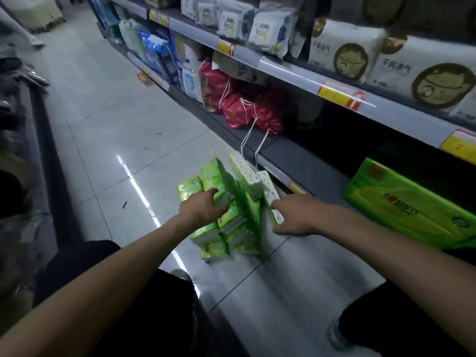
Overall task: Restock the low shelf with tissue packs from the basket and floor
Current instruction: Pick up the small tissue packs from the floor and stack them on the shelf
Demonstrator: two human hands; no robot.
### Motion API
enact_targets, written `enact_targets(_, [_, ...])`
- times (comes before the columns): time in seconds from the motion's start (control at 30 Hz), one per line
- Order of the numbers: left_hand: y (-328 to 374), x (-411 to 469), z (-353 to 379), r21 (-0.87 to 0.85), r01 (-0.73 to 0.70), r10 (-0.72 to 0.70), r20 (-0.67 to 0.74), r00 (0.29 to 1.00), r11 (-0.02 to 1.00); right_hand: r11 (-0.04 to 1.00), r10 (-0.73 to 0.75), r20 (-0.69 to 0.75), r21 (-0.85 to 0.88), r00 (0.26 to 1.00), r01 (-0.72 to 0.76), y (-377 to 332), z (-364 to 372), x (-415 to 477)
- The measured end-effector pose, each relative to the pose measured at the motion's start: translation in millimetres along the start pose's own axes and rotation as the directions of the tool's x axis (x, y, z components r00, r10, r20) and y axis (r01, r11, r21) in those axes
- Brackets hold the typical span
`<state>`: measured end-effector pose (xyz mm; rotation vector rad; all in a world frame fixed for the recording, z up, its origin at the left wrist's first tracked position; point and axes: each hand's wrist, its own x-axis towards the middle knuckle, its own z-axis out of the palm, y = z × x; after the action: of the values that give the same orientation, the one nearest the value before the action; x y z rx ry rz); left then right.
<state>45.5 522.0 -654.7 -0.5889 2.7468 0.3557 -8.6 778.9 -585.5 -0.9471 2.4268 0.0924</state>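
green tissue packs (233,224) heaped near red bags (239,112); left hand (203,208) grips one, right hand (296,217) grips white pack (269,191).

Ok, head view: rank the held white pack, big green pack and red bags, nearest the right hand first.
1. white pack, gripped in the right hand.
2. big green pack, on the shelf, to the right.
3. red bags, farther along the shelf.

Green packs (231,228) sit in a loose pile on floor (116,150), just in front of low shelf (309,161). Top ones are tilted twd shelf edge. Two white packs (247,176) w/ small print lean on the pile's shelf side. L hand (203,207) grips a top green one. R hand (296,217) pinches the nearer white one. Big green pack (407,202) lies flat on shelf.
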Motion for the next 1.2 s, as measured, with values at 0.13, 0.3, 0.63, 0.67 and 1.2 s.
enact_targets(0.13, [-5,43,35,-0.139,0.139,-0.136,0.025,0.99,0.981,0.993,0.013,0.099,-0.117,0.995,-0.001,-3,19,17])
enact_targets(0.3, [-4,83,62,-0.162,0.195,-0.202,-0.023,0.979,0.967,0.985,-0.01,0.113,-0.168,0.994,0.029,14,37,33])
enact_targets(0.63, [15,155,87,-0.226,0.443,-0.439,0.068,0.896,0.868,0.985,0.013,0.048,-0.172,0.999,-0.004,39,39,61])
enact_targets(0.67, [16,159,89,-0.24,0.462,-0.456,0.083,0.886,0.854,0.986,0.017,0.051,-0.165,0.999,-0.009,41,38,63])
enact_targets(1.2, [-8,83,-13,-0.896,0.442,-0.357,0.425,0.832,-0.037,0.988,0.017,-0.041,-0.152,0.999,-0.023,23,10,61])
